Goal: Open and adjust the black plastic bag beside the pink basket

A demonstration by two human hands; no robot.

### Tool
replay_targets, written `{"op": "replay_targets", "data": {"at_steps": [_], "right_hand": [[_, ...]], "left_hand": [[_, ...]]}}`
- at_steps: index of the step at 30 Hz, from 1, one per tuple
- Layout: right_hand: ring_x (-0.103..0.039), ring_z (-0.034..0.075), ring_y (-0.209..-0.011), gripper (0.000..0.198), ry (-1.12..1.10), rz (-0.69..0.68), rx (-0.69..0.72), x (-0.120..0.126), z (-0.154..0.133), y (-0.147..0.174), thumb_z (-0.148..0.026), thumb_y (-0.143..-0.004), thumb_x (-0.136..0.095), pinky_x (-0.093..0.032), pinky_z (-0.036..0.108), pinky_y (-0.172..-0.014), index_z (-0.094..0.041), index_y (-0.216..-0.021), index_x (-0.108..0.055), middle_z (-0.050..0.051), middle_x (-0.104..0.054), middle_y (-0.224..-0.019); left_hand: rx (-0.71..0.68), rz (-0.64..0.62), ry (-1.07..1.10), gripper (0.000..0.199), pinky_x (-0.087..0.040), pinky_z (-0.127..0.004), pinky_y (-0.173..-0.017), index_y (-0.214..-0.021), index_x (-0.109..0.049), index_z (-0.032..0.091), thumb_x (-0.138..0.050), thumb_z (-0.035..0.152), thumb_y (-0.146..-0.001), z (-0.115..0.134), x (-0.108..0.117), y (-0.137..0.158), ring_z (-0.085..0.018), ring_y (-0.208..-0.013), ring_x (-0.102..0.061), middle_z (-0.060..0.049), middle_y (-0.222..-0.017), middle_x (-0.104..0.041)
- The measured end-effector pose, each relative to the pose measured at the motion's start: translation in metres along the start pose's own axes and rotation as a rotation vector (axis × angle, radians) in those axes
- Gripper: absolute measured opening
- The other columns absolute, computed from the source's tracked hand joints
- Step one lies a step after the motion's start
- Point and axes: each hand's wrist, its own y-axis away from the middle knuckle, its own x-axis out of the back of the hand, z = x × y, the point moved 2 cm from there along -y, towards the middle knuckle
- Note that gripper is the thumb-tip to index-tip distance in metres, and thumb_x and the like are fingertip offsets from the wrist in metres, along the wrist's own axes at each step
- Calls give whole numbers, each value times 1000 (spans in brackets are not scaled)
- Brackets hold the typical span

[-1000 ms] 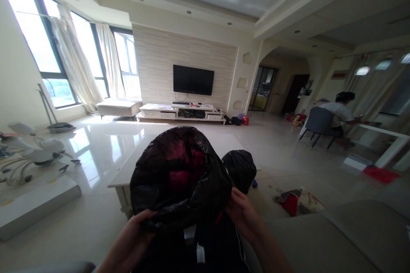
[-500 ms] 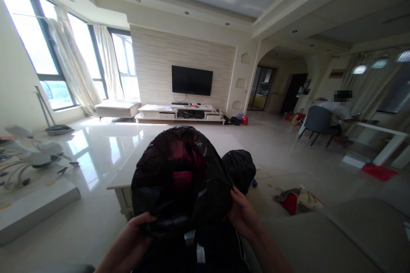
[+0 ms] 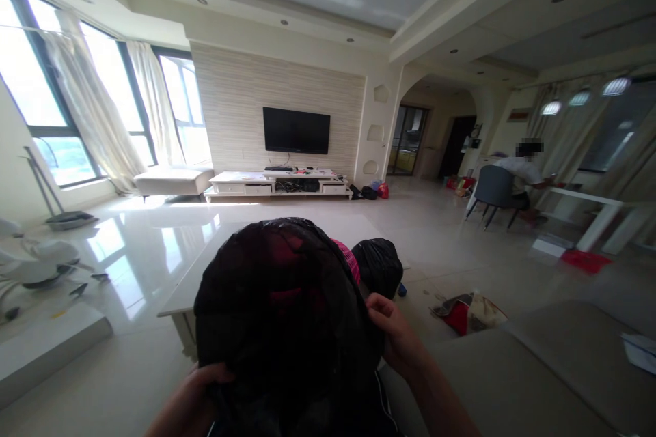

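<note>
A large black plastic bag [image 3: 281, 314] with red cloth showing through it fills the lower middle of the head view. My left hand [image 3: 197, 399] grips its lower left edge. My right hand [image 3: 392, 331] pinches its right edge, fingers closed on the plastic. A pink striped piece [image 3: 347, 258] pokes out at the bag's upper right. A second, smaller black bag [image 3: 379, 265] sits just behind it on the white low table [image 3: 179, 290]. Dark clothing with a white stripe lies under the big bag.
A grey sofa seat [image 3: 512, 382] runs to my right. A red and white bag [image 3: 469, 313] lies on the floor. A person sits on a chair [image 3: 489, 191] at a white table far right. TV stand [image 3: 279, 184] at the far wall; fan parts [image 3: 35, 270] at left.
The big black bag has risen and come closer, covering more of the view. My left hand has slid lower; my right hand has moved up its right edge. The camera has turned slightly right.
</note>
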Motion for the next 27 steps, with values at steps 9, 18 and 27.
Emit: {"op": "replay_targets", "data": {"at_steps": [9, 18, 27], "right_hand": [[-60, 16, -83, 48, 67, -89, 78, -6, -16, 9, -55, -69, -94, -48, 25, -75, -23, -97, -74, 1, -69, -92], [-68, 22, -103, 41, -97, 292, 50, 8, -11, -3, -43, -64, -99, -53, 33, -96, -25, -95, -80, 2, -79, -107], [-63, 13, -73, 37, 49, 156, 111, 3, -29, -2, -40, -64, -99, -50, 24, -70, -21, -86, -77, -1, -74, -80]], "left_hand": [[-35, 33, -22, 19, -57, -32, -53, -61, -72, 12, -72, -1, -46, -5, 8, -12, -23, -54, -66, -6, -59, -70], [-151, 3, -98, 40, -59, -36, -60, -76, -77, 13, -85, 10, -36, -16, 23, -30, -29, -67, -71, -9, -72, -78], [-202, -9, -138, 41, -56, -36, -63, -80, -76, 14, -87, 10, -40, -15, 26, -28, -28, -68, -70, -8, -74, -77]]}}
